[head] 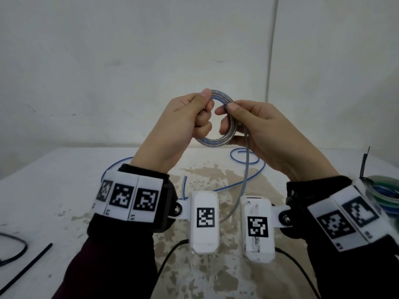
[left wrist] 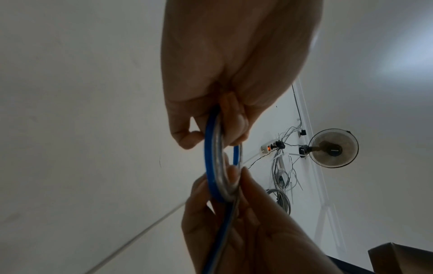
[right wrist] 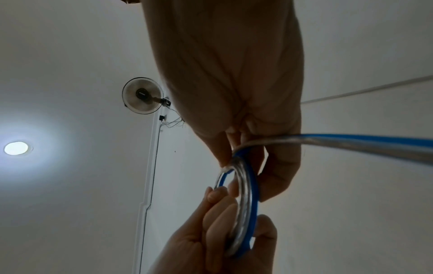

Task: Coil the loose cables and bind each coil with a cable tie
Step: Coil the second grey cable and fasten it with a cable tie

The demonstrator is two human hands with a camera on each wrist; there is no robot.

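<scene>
I have both hands clamped on the coil (head: 218, 141): left hand (head: 183, 124) pinching its rim, right hand (head: 259, 126) gripping the opposite side. The cable looks springy and slick, so I'd hold across all turns.

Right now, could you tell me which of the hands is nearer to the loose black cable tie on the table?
Left. The left hand is up on the coil, on the cable tie's side; the right hand is farther across.

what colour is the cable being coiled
Blue with a clear silvery stripe; the coil shows best in the right wrist view.
</scene>
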